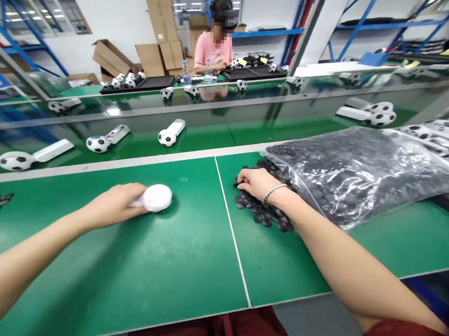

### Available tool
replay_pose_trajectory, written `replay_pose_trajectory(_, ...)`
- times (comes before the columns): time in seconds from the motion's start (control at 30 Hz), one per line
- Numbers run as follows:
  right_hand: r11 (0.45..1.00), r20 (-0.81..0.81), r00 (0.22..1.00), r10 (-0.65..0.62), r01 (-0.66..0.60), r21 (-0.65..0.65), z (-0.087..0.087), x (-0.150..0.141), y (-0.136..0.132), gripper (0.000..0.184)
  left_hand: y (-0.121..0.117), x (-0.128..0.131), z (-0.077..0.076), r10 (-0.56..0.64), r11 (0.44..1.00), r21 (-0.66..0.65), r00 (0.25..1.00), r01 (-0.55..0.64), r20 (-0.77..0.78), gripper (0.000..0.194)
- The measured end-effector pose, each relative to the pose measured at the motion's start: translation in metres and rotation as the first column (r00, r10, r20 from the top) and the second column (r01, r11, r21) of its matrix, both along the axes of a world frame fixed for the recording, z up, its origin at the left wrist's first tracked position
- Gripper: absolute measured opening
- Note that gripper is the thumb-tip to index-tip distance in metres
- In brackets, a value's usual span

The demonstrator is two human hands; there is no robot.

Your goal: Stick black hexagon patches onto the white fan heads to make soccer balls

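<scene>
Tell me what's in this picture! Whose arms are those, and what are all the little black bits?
This picture comes from a camera worn on a person's head, so you see what they see, and those arms are their own. The left hand holds a plain white ball with a white handle. The right hand, wearing a bracelet, rests on a pile of small black pieces. Next to them lies a clear plastic bag full of more. All this is on a green table. Farther away lie white balls with black patches, like little soccer balls. Another person is working at a table far behind them.
</scene>
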State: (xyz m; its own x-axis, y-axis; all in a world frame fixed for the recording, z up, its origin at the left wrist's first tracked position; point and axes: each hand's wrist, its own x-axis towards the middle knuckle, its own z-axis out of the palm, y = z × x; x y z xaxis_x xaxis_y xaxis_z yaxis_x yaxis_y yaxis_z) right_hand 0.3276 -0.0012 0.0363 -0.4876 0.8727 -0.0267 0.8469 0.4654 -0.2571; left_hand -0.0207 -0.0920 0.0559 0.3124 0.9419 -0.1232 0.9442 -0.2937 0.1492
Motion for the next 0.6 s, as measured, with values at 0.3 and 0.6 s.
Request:
replay_pose_trajectory(0.3,0.991,-0.03,0.993,0.117,-0.119,-0.062,0.001,0.0,-0.003,0.009,0.011,0.099,-0.007,0.102,0.995,-0.029,0.98,-0.098,0.168,0.049)
replay_pose_trajectory(0.6,0.976,-0.435,0.874,0.218,-0.191,0.106,0.004,-0.019,-0.028,0.001,0.012,0.111,-0.012,0.061,0.997,0.037,0.98,-0.07,0.188,0.065)
